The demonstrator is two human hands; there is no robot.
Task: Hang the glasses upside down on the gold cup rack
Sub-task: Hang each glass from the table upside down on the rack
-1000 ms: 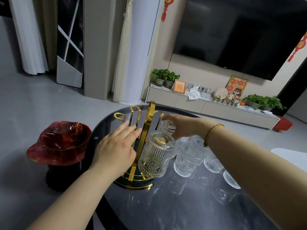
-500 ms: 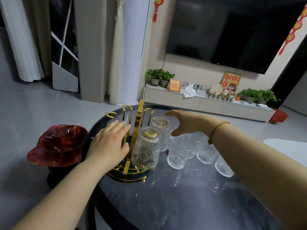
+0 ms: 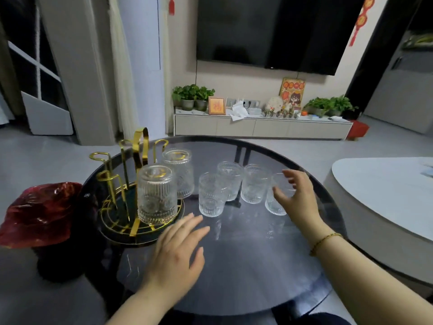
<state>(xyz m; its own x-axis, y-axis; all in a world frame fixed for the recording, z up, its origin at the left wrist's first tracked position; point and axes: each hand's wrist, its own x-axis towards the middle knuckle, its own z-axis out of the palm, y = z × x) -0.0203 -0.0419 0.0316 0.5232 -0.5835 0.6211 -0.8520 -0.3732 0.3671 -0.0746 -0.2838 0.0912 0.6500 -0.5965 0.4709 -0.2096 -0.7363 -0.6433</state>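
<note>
Reaching for the next glass — two already hang on the gold cup rack (image 3: 131,181).

The right hand (image 3: 298,195), fingers wide, closes on the upright glass (image 3: 276,200) farthest from the rack; next, grip and flip it — left hand (image 3: 175,252) empty.

Both forearms bare to the lower frame edge; no sleeves visible on either arm. Left hand (image 3: 174,254): no ring, watch or band seen; nails short, unpainted as far as the blur allows. Right hand (image 3: 296,195): fingers bare, nails likewise short. Thin gold beaded chain bracelet (image 3: 324,241) worn on the right wrist, just behind the hand, lying loosely across the wrist. Beyond the bracelet toward the elbow, nothing further worn. Dark fabric patch at the bottom edge below the right forearm; cannot tell if clothing.
</note>
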